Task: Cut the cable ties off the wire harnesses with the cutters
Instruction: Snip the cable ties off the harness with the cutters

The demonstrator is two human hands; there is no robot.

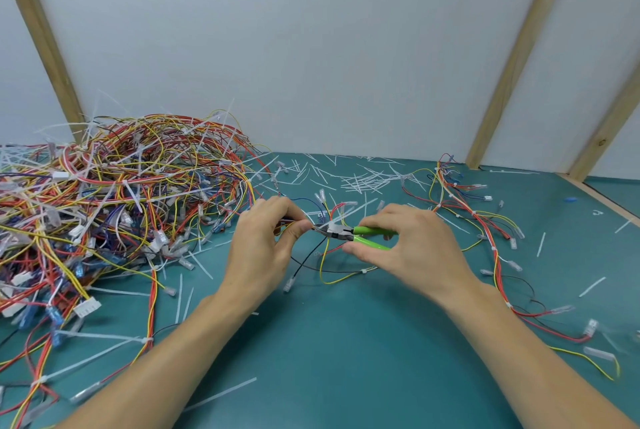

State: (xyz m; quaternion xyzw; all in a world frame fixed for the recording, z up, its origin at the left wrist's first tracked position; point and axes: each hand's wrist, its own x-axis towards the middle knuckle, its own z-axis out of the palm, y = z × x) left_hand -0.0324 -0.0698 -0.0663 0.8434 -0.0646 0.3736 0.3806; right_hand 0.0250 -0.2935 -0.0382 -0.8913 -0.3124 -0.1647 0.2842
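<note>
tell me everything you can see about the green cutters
The cutters are small flush cutters with two bright green handles that look plastic-coated and a short grey metal head with dark jaws. They lie roughly level above the teal table, head pointing left. The right hand grips the handles, which stand slightly spread. The jaw tips reach the wires pinched in the left hand, right by its fingertips. Whether a cable tie sits between the jaws is too small to tell.

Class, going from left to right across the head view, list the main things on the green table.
Big wire pile → left hand → green-handled cutters → right hand → loose harness → small blue piece.
</note>
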